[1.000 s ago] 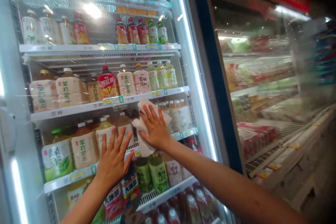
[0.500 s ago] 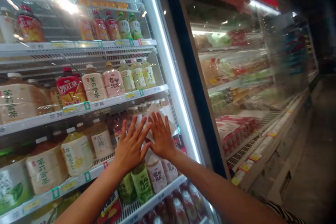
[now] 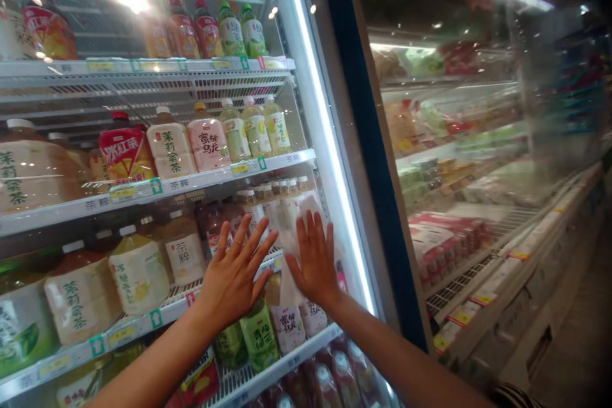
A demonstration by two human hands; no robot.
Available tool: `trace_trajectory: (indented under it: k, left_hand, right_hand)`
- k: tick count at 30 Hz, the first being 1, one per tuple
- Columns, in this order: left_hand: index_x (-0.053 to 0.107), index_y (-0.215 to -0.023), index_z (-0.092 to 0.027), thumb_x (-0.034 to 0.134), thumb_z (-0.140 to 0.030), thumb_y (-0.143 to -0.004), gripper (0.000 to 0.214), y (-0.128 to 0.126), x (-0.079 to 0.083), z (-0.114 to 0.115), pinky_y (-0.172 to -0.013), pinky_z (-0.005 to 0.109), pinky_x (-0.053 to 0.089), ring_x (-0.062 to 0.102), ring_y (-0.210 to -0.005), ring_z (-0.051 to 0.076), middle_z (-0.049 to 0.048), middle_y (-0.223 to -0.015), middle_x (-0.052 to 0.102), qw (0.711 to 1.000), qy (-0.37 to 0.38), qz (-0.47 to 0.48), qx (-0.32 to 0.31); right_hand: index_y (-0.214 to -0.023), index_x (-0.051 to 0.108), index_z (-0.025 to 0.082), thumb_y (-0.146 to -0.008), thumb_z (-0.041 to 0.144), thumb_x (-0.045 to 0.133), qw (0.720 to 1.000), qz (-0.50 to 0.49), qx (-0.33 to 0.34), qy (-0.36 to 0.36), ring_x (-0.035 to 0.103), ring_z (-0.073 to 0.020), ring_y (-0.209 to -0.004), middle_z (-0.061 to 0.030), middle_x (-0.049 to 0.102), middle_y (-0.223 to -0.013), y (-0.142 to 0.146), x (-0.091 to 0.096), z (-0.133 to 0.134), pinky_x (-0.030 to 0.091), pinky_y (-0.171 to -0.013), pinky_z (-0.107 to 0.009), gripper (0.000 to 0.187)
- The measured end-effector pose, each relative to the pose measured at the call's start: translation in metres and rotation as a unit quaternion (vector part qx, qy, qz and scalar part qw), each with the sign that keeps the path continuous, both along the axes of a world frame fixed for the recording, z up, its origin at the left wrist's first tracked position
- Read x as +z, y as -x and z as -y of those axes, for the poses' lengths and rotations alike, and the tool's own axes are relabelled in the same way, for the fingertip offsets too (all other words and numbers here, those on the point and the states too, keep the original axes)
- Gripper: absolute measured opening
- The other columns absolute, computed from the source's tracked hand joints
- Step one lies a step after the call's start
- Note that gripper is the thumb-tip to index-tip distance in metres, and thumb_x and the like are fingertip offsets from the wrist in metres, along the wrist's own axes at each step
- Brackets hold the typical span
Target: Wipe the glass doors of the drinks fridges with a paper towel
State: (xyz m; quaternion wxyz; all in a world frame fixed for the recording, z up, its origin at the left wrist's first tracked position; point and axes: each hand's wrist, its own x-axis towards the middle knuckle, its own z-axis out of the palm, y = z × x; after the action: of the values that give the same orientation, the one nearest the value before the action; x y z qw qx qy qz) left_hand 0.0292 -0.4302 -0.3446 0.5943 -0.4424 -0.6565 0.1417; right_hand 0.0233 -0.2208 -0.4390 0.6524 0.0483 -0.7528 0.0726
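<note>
In the head view, the right hand (image 3: pixel 313 261) lies near the middle of the frame, a little to the right. Its palm is flat and its fingers are extended, close to one another. It is not clamped on anything; it seems to press a thin, white, soft-looking cloth (image 3: pixel 288 284) against the large transparent glass (image 3: pixel 112 32) of a tall, lit drinks cooler. The cloth shows above the fingertips and at the left of the thumb, but the palm hides its rest. The left hand (image 3: pixel 236 271) is at lower centre, open, with spread fingers, and it holds nothing. It seems to lean on the glass, although the exact contact I cannot tell.

Half a second ago the two hands met at the fingers, beside the cloth. Now there is a gap between them: the right hand has moved with the cloth to the right, nearer to the bright white vertical light strip (image 3: pixel 329 127), while the left hand is almost at the same place. In my judgement, the cloth now reaches the area near the glass's right border, and only the right hand works it.

Behind the glass, at centre left, stands a red-capped bottle with red label (image 3: pixel 125 153). At the right of the frame, beyond a dark blue upright post (image 3: pixel 366 140), there are red-and-white packs (image 3: pixel 444 236).
</note>
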Motion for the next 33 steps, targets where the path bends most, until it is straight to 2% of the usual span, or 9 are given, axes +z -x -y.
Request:
trace_trajectory:
  k: [4,6,10,12,17,19,25,31,33]
  left_hand:
    - [0.025,-0.160,-0.025,0.049,-0.052,-0.097,0.073,-0.013,-0.002,0.072,-0.131,0.053,0.000,0.007,-0.159,0.029,0.0029,-0.169,0.024,0.999,0.039,0.014,0.032]
    - [0.026,-0.160,-0.026,0.048,-0.051,-0.097,0.071,-0.018,-0.006,0.114,-0.131,0.054,0.000,0.007,-0.159,0.028,0.0024,-0.169,0.023,0.997,0.039,0.026,0.054]
    - [0.024,-0.160,-0.026,0.049,-0.048,-0.097,0.071,-0.026,-0.025,0.179,-0.130,0.056,-0.002,0.005,-0.159,0.030,0.0028,-0.171,0.016,0.994,-0.042,0.050,0.086]
    - [0.022,-0.161,-0.025,0.053,-0.045,-0.097,0.074,-0.030,-0.040,0.200,-0.130,0.057,-0.003,0.003,-0.159,0.031,0.0034,-0.172,0.012,0.988,-0.106,0.060,0.096]
    - [0.020,-0.161,-0.025,0.058,-0.037,-0.094,0.078,-0.039,-0.086,0.241,-0.130,0.057,-0.002,0.001,-0.159,0.031,0.0050,-0.172,0.010,0.963,-0.227,0.090,0.113]
    - [0.020,-0.161,-0.025,0.058,-0.036,-0.094,0.078,-0.040,-0.100,0.256,-0.130,0.058,-0.002,0.002,-0.160,0.030,0.0051,-0.171,0.012,0.958,-0.242,0.101,0.117]
    - [0.019,-0.161,-0.027,0.056,-0.029,-0.095,0.076,-0.031,-0.104,0.280,-0.126,0.068,0.002,0.000,-0.159,0.032,0.0083,-0.171,0.011,0.935,-0.311,0.116,0.122]
    - [0.017,-0.161,-0.027,0.052,-0.025,-0.096,0.074,-0.031,-0.105,0.293,-0.124,0.073,0.003,0.000,-0.159,0.034,0.0110,-0.171,0.012,0.927,-0.343,0.117,0.095]
    - [0.017,-0.161,-0.027,0.052,-0.025,-0.096,0.074,-0.030,-0.104,0.295,-0.124,0.073,0.003,0.000,-0.159,0.034,0.0109,-0.171,0.012,0.927,-0.343,0.114,0.097]
  right_hand:
    - [-0.164,0.003,0.011,-0.102,0.038,0.043,0.997,0.036,0.013,-0.068,0.000,-0.0354,-0.159,-0.0144,-0.001,-0.172,-0.013,-0.080,0.034,0.007,-0.127,-0.066,0.079]
    - [-0.164,0.001,0.011,-0.103,0.037,0.044,0.998,0.039,0.015,-0.045,-0.002,-0.0355,-0.159,-0.0139,-0.003,-0.172,-0.013,-0.065,0.054,0.006,-0.126,-0.067,0.079]
    - [-0.164,-0.004,0.016,-0.103,0.042,0.041,0.999,0.016,0.031,-0.004,-0.003,-0.0328,-0.160,-0.0100,-0.004,-0.172,-0.002,0.013,0.107,0.007,-0.125,-0.068,0.080]
    - [-0.164,-0.004,0.016,-0.103,0.042,0.041,0.999,0.010,0.036,0.007,-0.001,-0.0329,-0.160,-0.0102,-0.004,-0.172,-0.001,0.018,0.139,0.007,-0.125,-0.069,0.080]
    - [-0.165,0.002,0.014,-0.099,0.034,0.047,0.994,0.046,0.067,-0.079,-0.003,-0.0336,-0.159,-0.0109,-0.003,-0.172,-0.016,-0.074,0.217,-0.001,-0.127,-0.064,0.082]
    - [-0.165,0.003,0.014,-0.096,0.033,0.051,0.992,0.058,0.079,-0.084,-0.004,-0.0342,-0.159,-0.0115,-0.001,-0.172,-0.019,-0.085,0.244,-0.002,-0.126,-0.064,0.086]
    - [-0.165,0.002,0.016,-0.096,0.031,0.051,0.991,0.055,0.104,-0.062,-0.006,-0.0306,-0.160,-0.0111,0.005,-0.172,-0.013,0.004,0.310,-0.001,-0.126,-0.067,0.085]
    - [-0.165,0.012,0.023,-0.092,0.025,0.054,0.984,0.068,0.111,-0.122,-0.002,-0.0308,-0.160,-0.0084,0.009,-0.172,-0.018,-0.025,0.327,-0.004,-0.127,-0.064,0.084]
    - [-0.163,0.020,0.024,-0.091,0.026,0.055,0.981,0.058,0.109,-0.152,-0.003,-0.0295,-0.160,-0.0076,0.011,-0.172,-0.014,-0.011,0.328,-0.007,-0.128,-0.060,0.081]
